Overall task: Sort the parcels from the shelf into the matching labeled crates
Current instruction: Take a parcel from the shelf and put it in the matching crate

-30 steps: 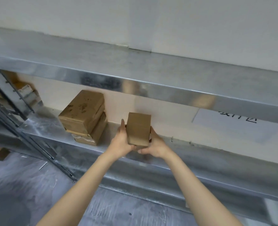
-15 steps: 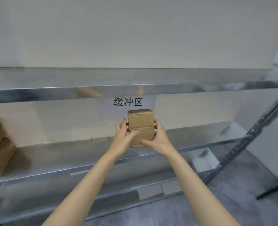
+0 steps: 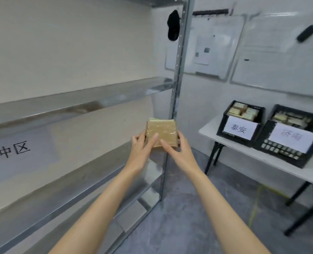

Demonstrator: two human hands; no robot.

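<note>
1. Clamping the parcel (image 3: 163, 129) between left hand (image 3: 142, 151) and right hand (image 3: 179, 153), mid-air by the shelf post (image 3: 178, 70), well apart from the nearer crate (image 3: 221, 125) and farther crate (image 3: 280, 153) on the worktop (image 3: 208, 131).
2. Could slip: glossy tape wrap.
3. Might clip the post swinging right.
4. Risk of wrong crate: parcel's address unreadable here.

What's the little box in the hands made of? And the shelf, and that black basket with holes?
The parcel looks like brown cardboard wrapped in clear tape; it shines glossy. The shelf seems to be bare metal, grey and mirror-like. The crate is probably hard black plastic, judging by its moulded lattice wall.
</note>
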